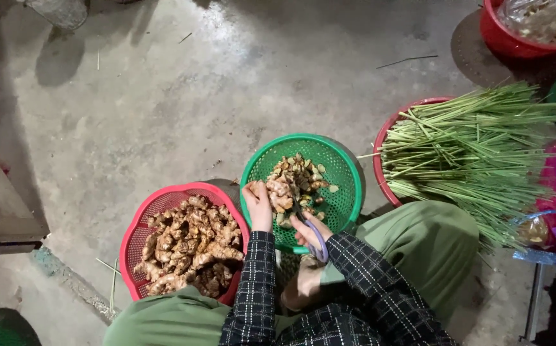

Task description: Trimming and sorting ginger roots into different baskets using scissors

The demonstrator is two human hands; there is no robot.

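Closest to the person, over the lap in green trousers, the right hand (pixel 310 234) has its fingers through the purple loops of a pair of scissors (pixel 308 225), its grip closed around the handles; the blades run up and to the left from that hand, their tips reaching the piece of ginger (pixel 278 188) that is being trimmed. Whether the blades are apart or together at the tip I cannot tell. The left hand (pixel 257 204) sits just left of the scissors, its grip pinched on that ginger piece, which pokes out up and to the right of the fingers, so the root lies between the two hands, nearer the left. All this hangs over the near half of the green basket (pixel 347 168), where cut ginger bits (pixel 303 173) lie heaped. To the left, touching it, a red basket (pixel 138 224) holds whole ginger roots (pixel 191 247). Further right, a bundle of lemongrass stalks (pixel 470 150) lies across a red basin (pixel 382 144), tips pointing left. Everything rests on the concrete floor (pixel 163 96).
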